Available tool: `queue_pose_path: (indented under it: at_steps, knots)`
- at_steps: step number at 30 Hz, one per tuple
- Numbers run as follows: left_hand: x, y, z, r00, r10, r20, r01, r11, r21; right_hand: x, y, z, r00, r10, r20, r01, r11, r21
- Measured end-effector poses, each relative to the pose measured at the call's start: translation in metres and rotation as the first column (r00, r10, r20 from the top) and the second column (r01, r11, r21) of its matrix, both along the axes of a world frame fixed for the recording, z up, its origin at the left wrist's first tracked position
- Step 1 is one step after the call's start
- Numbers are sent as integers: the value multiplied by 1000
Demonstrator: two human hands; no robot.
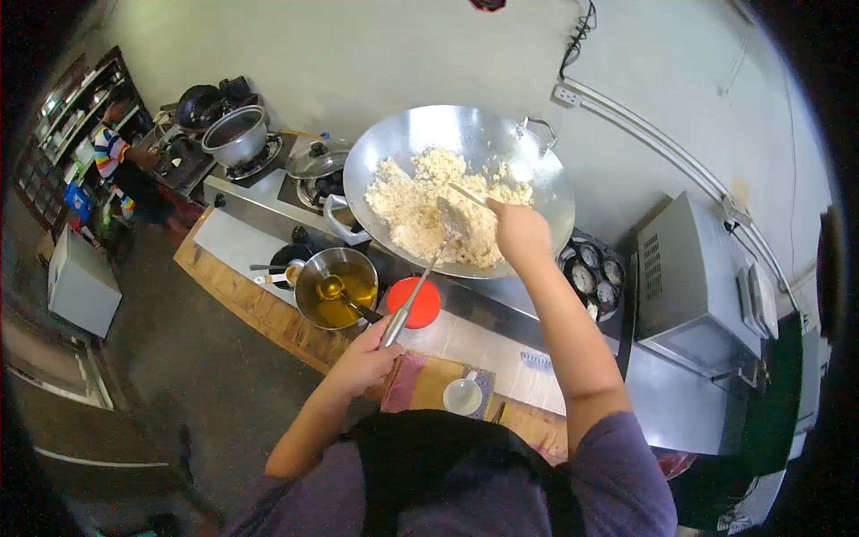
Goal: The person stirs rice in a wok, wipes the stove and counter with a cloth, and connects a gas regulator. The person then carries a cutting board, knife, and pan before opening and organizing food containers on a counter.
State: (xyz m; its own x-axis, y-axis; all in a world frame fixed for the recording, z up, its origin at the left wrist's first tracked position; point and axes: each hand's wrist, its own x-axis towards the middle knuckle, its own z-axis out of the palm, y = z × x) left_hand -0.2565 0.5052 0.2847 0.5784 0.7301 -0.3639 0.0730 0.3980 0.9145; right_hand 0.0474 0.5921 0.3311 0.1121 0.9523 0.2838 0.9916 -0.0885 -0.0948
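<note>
A wide metal wok [557,210] holds a heap of pale, crumbly food that looks like rice [398,210]. My left hand [362,360] is wrapped round the handle of a long metal spatula [420,291], whose broad head rests in the food. Over the right part of the wok, my right hand [523,234] is closed on a slim, pale-handled utensil [467,194]; its far end is in the food and its kind is unclear. Left of the spatula handle stands a metal pot [305,295] of yellow liquid, with a ladle [331,287] in it. A red-lidded container [414,302] sits below the wok.
A white mug [463,394] stands near my body. To the left are a lidded pan [318,159] and a large aluminium pot [236,134] on burners. Right of the wok sit a round-hollowed pan [591,276] and a steel appliance [693,277]. Another person [121,157] stands at far left.
</note>
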Motion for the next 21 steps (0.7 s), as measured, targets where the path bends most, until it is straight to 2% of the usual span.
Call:
queue_pose_path:
  at_steps: [1, 3, 4, 5, 9, 11, 14, 17, 21]
  knots:
    - [-1, 1, -1, 1000, 14, -6, -14, 1000, -2, -6, -19, 14, 1000, -3, -7, 3, 1000, 11]
    - [-2, 2, -4, 999, 34, -20, -34, 999, -9, -24, -53, 34, 1000, -8, 3, 8, 993, -116]
    - [-3, 2, -5, 999, 40, 17, -39, 999, -36, -29, -60, 37, 1000, -17, 7, 18, 984, -177]
    - [-4, 2, -5, 998, 41, 53, -37, 997, -64, -33, -59, 34, 1000, -8, 24, 11, 986, -164]
    - [-4, -2, -5, 997, 17, 72, -8, 993, -117, -15, -15, -21, 999, -7, 47, 13, 991, -133]
    - [-3, -6, -6, 998, -9, 64, 14, 996, -85, 13, 5, -47, 999, 0, 40, 4, 993, -117]
    - [-5, -4, -8, 999, -13, 45, 15, 999, -46, 17, -17, -19, 996, -70, -54, 72, 997, 32]
    - [-2, -4, -2, 1000, 4, 20, -3, 999, -33, -5, -56, 25, 990, -117, -75, 110, 990, -91]
    - [-3, -6, -4, 995, 14, 98, -3, 993, -116, -13, -54, 9, 999, -44, -25, 41, 991, -125]
